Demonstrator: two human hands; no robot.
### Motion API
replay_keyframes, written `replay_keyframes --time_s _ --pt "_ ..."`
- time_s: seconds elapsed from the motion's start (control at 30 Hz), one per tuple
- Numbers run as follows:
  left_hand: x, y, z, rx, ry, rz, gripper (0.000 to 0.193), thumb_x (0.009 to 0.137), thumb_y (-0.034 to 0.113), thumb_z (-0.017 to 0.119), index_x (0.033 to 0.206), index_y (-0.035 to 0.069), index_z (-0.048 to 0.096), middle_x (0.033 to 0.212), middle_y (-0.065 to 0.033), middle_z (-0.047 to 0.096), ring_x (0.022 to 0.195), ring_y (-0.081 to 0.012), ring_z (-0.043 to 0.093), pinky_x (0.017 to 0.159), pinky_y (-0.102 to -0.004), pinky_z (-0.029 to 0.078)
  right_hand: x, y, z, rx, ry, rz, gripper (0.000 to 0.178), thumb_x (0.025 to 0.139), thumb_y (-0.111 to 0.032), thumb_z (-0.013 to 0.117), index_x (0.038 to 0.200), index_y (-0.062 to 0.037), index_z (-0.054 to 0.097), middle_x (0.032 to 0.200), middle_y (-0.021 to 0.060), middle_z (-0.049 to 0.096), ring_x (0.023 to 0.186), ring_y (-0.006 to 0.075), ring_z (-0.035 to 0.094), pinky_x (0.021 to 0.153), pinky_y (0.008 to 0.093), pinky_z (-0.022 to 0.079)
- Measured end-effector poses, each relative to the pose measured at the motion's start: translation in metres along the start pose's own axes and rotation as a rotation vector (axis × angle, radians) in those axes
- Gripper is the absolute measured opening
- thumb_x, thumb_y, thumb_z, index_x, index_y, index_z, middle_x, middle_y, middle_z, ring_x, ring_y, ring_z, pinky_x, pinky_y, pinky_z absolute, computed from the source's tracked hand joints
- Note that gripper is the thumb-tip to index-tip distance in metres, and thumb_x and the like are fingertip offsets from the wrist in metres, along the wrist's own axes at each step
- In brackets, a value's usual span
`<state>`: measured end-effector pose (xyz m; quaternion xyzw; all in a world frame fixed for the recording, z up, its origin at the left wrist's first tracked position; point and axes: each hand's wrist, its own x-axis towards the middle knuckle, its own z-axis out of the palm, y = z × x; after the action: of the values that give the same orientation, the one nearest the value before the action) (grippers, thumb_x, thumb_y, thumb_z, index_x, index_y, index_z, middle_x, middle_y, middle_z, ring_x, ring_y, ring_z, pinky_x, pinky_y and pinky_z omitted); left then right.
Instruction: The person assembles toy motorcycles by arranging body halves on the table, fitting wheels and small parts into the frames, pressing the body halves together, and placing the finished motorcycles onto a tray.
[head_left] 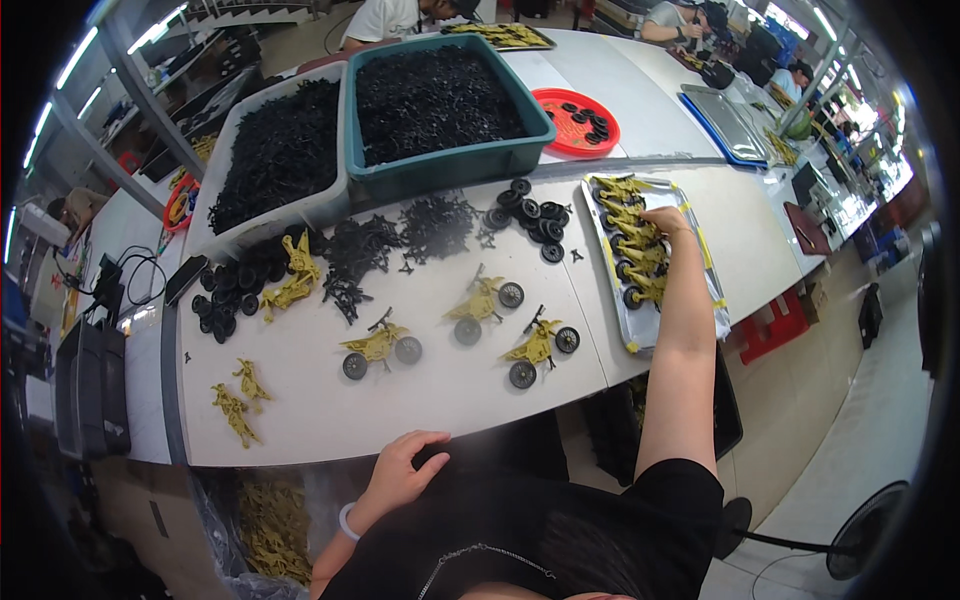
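Note:
My right hand [668,222] reaches into a white tray [652,326] at the right, its fingers closed on a yellow toy motorcycle [628,212]. Several more such motorcycles with black wheels stand in a row there, partly hidden by the hand and forearm. My left hand [400,472] rests by the table's front edge, fingers extended and holding nothing. In front of it on the table are three toy motorcycles with wheels and black handlebars: one at the left [375,345], one in the middle [482,300] and one at the right [535,345].
Behind are a white bin [232,150] and a teal bin [460,172] full of black parts. Black wheels [540,215], loose black parts [360,250], yellow bodies [292,278] and yellow figures [235,412] lie about. A red tray [600,150] holds wheels. Other people work beyond.

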<state>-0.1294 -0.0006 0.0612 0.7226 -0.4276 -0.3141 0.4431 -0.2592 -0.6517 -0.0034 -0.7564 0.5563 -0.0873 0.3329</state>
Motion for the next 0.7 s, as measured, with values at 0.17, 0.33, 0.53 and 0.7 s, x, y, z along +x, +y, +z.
replay_keyframes --time_s 0.17,0.33,0.53,0.7 --pt "-0.004 -0.009 -0.003 -0.026 0.001 -0.101 0.026 0.084 0.014 0.068 0.108 0.004 0.065 0.103 -0.0105 0.067 0.096 -0.0233 0.065 0.083 -0.0316 0.049 -0.009 0.015 0.002 0.393 -0.056 0.027 0.028 0.078 -0.019 0.075 0.098 -0.0011 0.069 0.09 0.0067 0.069 0.076 0.0142 0.062 0.074 0.0336 0.048" --pt "0.012 -0.002 -0.005 -0.035 -0.049 -0.12 0.025 0.085 0.009 0.065 0.109 0.001 0.064 0.104 -0.0109 0.067 0.096 -0.0205 0.065 0.086 -0.0294 0.049 -0.013 0.004 0.014 0.644 -0.032 -0.104 0.032 0.081 -0.011 0.073 0.11 -0.001 0.064 0.102 0.0058 0.067 0.092 0.0135 0.061 0.082 0.0273 0.047" --pt "0.016 -0.007 0.002 -0.016 -0.044 -0.084 0.026 0.085 0.011 0.066 0.109 0.002 0.064 0.103 -0.0116 0.067 0.094 -0.0224 0.065 0.085 -0.0308 0.05 -0.001 0.014 0.016 0.619 0.045 -0.129 0.032 0.08 -0.008 0.073 0.109 0.0019 0.063 0.102 0.0072 0.067 0.092 0.0148 0.062 0.083 0.0287 0.047" --pt "0.012 -0.008 0.0 -0.029 -0.031 -0.094 0.027 0.084 0.013 0.067 0.109 0.003 0.064 0.102 -0.012 0.067 0.092 -0.0242 0.065 0.084 -0.032 0.05 -0.022 -0.002 0.006 0.18 0.371 -0.081 0.06 0.076 -0.04 0.076 0.111 0.0058 0.061 0.107 0.015 0.066 0.097 0.0194 0.062 0.086 0.0309 0.047"
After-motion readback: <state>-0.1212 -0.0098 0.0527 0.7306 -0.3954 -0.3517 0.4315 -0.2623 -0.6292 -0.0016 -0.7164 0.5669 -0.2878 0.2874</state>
